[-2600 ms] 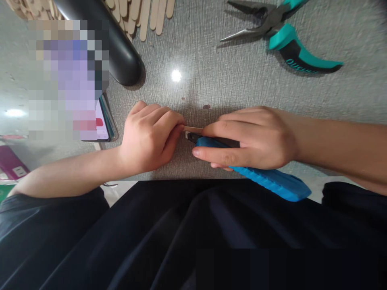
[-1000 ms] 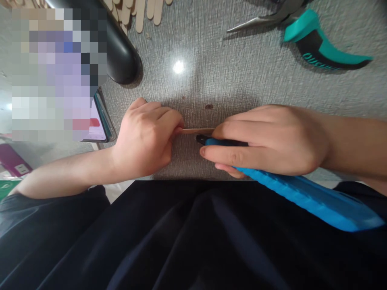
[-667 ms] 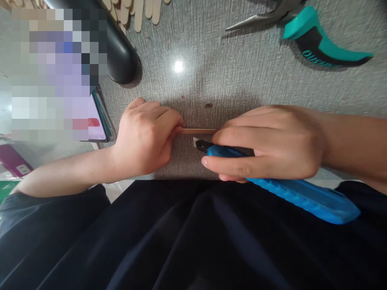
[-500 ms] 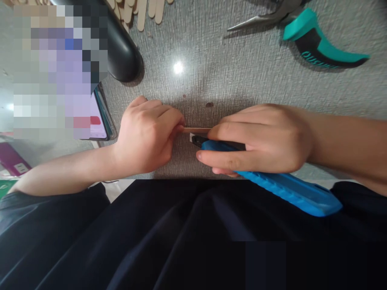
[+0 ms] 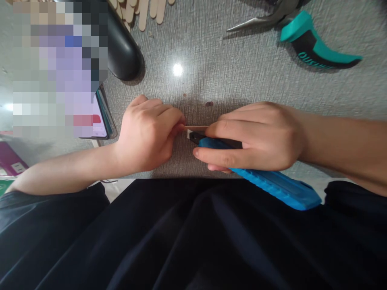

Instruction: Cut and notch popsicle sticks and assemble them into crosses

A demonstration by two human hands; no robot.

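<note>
A thin wooden craft stick, seen edge-on, spans the gap between my two hands. My left hand is closed, pinching the stick's left end between thumb and fingers. With my right hand I grip a blue utility knife, its handle slanting down to the right below the palm. The fingertips of that hand also touch the right part of the stick, and its far end is hidden under them. The knife's short blade points up-left, just below the stick; whether it touches the wood I cannot tell.
Teal-and-black needle-nose pliers lie at the upper right. Several loose craft sticks are at the top. A rounded black object and a partly blurred phone lie at the left on the grey textured table.
The knife has shifted slightly left with my right hand, and its handle has swung a little up and left. The stick now shows a thinner edge. My left hand stays nearly still.
</note>
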